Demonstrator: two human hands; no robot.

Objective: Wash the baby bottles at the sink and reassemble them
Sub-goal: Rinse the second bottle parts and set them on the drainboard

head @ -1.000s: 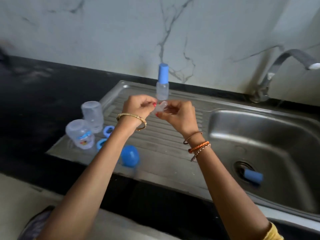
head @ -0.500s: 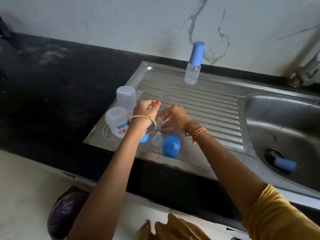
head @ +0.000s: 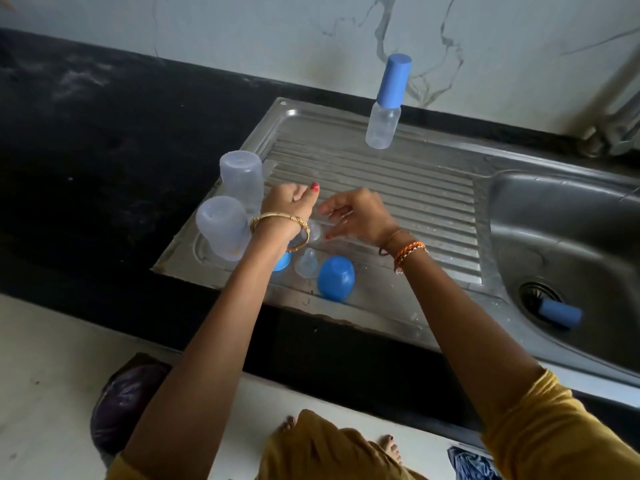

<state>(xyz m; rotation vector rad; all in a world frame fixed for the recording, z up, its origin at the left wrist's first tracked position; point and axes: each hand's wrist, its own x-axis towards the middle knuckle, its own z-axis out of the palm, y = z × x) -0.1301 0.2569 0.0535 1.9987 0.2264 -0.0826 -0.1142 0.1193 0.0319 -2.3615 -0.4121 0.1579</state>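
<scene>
Both hands over drainboard (head: 398,188), centre frame. Left hand (head: 289,206) curled, thumb up; right hand (head: 356,213) with fingers (head: 329,211) bent toward clear teat (head: 313,232) lying between them; whether either actually grips it, cannot tell. Second teat (head: 306,261) upright just below, beside blue cap (head: 336,278). Blue ring (head: 282,261) part hidden under left wrist; left hand nearer. Judgement: next move joins teat to ring. Two upturned bottles (head: 225,230) at left of hands.

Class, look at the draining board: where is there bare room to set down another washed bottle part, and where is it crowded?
Free: the ribbed middle of the draining board, between the capped bottle, the right hand and the sink basin. Crowded: the near left corner, with two upturned bottles, a clear teat, a blue cap and both hands.
</scene>
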